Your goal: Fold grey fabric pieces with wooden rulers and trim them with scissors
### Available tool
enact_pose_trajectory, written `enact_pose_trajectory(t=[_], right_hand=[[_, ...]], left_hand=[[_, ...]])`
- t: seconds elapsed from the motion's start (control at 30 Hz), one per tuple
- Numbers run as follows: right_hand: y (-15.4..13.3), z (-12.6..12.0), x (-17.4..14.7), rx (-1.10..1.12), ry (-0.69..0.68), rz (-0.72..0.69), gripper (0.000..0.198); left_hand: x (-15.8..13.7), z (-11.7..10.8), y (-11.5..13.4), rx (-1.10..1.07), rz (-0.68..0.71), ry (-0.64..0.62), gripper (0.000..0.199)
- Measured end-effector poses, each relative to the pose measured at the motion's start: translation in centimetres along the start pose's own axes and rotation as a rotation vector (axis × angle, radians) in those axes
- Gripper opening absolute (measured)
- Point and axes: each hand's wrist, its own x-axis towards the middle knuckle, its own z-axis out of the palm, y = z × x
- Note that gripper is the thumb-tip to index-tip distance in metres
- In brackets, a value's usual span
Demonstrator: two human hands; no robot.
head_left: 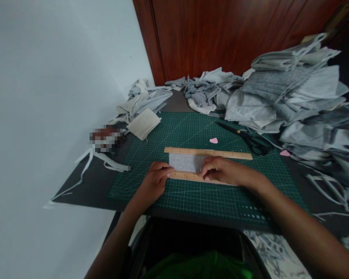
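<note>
A small piece of light grey fabric (pixel 184 162) lies flat on a green cutting mat (pixel 174 201), between two wooden rulers. The nearer wooden ruler (pixel 189 176) runs along the fabric's near edge; the farther wooden ruler (pixel 235 154) lies along its far edge. My left hand (pixel 156 180) has closed its thumb and fingers at the left end of the nearer ruler, by the fabric's corner. With bent fingers pressed together, my right hand (pixel 221 170) grips the same ruler farther right and covers the fabric's right end.
Black scissors (pixel 246 139) lie on the mat at right, near a pink scrap (pixel 213 140). A folded cream cloth (pixel 144 123) is at the mat's far left. Tall fabric piles (pixel 296 89) stand at right, with more cloth (pixel 203 91) along the back.
</note>
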Motion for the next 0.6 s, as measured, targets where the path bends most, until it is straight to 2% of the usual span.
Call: enact_pose_trajectory(t=[0.13, 0.6], right_hand=[[0.08, 0.09, -0.09, -0.004, -0.007, -0.005, 0.017], [-0.44, 0.08, -0.05, -0.005, -0.013, 0.012, 0.019]], left_hand=[[-0.14, -0.05, 0.02, 0.006, 0.000, -0.013, 0.046], [-0.24, 0.18, -0.20, 0.043, 0.010, 0.025, 0.045]])
